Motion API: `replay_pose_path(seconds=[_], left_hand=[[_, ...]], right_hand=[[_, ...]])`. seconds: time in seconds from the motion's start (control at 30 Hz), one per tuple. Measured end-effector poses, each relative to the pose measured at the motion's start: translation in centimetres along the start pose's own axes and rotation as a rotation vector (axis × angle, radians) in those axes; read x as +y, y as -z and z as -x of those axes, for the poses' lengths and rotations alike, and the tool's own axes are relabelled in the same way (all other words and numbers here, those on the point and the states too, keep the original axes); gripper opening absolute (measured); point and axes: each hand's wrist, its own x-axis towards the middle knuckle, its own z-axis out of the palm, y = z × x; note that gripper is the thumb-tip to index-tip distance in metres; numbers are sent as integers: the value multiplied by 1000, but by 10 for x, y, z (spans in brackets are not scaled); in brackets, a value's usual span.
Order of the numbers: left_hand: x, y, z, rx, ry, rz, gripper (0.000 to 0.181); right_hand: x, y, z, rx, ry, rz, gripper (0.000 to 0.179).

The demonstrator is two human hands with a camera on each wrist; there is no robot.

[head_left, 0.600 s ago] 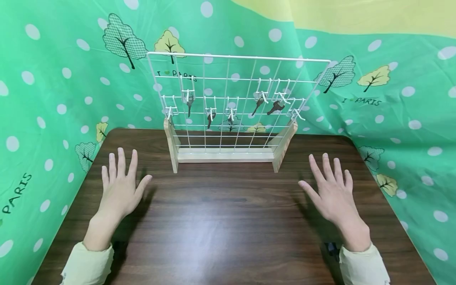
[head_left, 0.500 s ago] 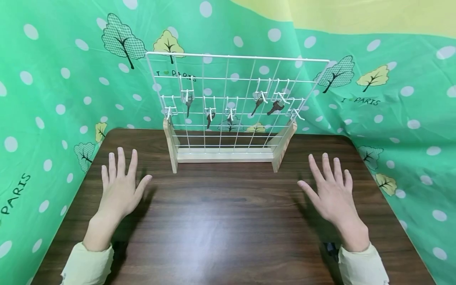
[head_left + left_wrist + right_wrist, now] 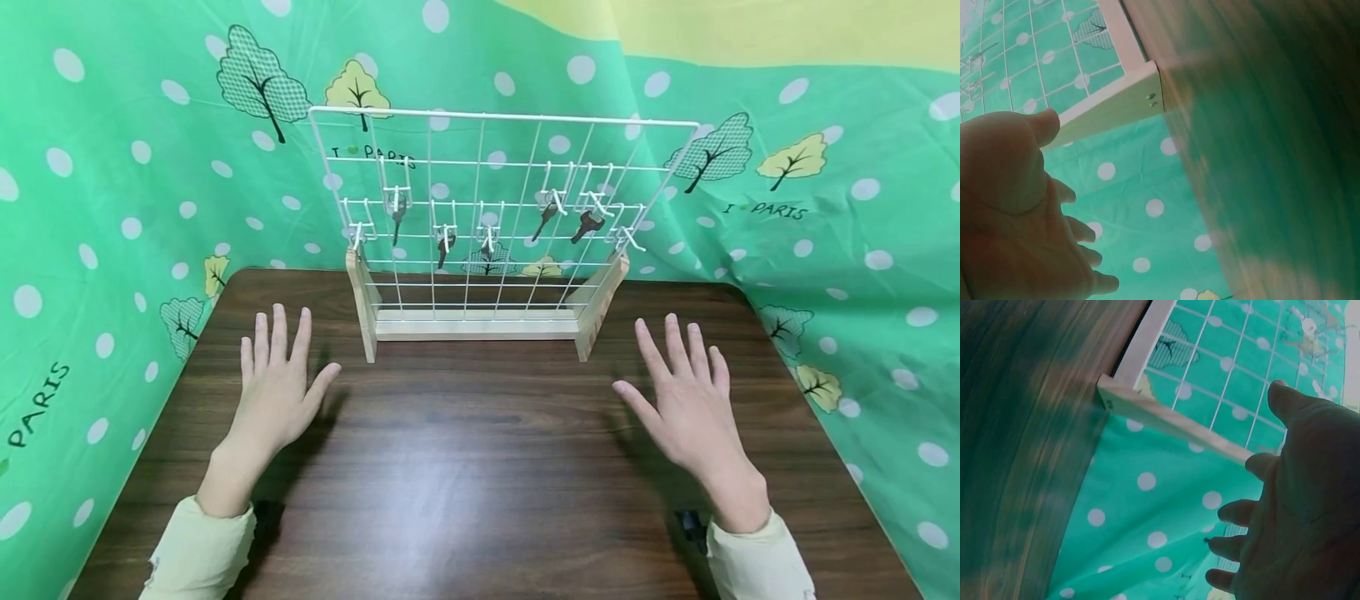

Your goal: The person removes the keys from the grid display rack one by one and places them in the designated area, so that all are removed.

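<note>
A white wire grid rack (image 3: 480, 287) with wooden feet stands at the back of the table. White hooks hang on its mesh, and several dark keys (image 3: 588, 225) dangle from them; another key (image 3: 400, 223) is at the upper left. My left hand (image 3: 272, 404) is held over the table left of the rack, fingers straight and spread, holding nothing. Mirroring it on the right, my right hand (image 3: 692, 417) has its fingers spread, with nothing in it. Both wrist views show the palms bare, near the rack's wooden feet (image 3: 1116, 103).
The brown wooden table (image 3: 465, 467) has rounded back corners. Close behind and beside it hangs a green cloth (image 3: 480, 50) with white dots and printed trees. A pale wooden crossbar (image 3: 476, 325) joins the rack's feet.
Both hands have moved inward, the left one to the right and slightly up, the right one to the left. The rack and keys stay where they were.
</note>
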Motion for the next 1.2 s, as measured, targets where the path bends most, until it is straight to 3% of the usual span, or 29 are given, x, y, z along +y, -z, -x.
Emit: replay_pose_path(seconds=[0.37, 0.57, 0.73, 0.93, 1.03, 1.2], left_hand=[[9, -15, -18, -65, 27, 134, 94], [14, -21, -22, -29, 97, 157, 87], [18, -22, -26, -12, 142, 228, 81], [18, -29, -31, 76, 133, 332, 67], [15, -34, -34, 130, 132, 445, 58], [10, -43, -37, 198, 188, 627, 48]], right_hand=[[-34, -2, -7, 126, 85, -9, 82], [-56, -10, -7, 261, 162, -125, 74], [-76, -14, -8, 334, 195, -248, 67], [-93, -18, -11, 435, 215, -384, 58], [-99, -20, -13, 479, 233, -433, 52], [-110, -23, -17, 513, 266, -474, 45]])
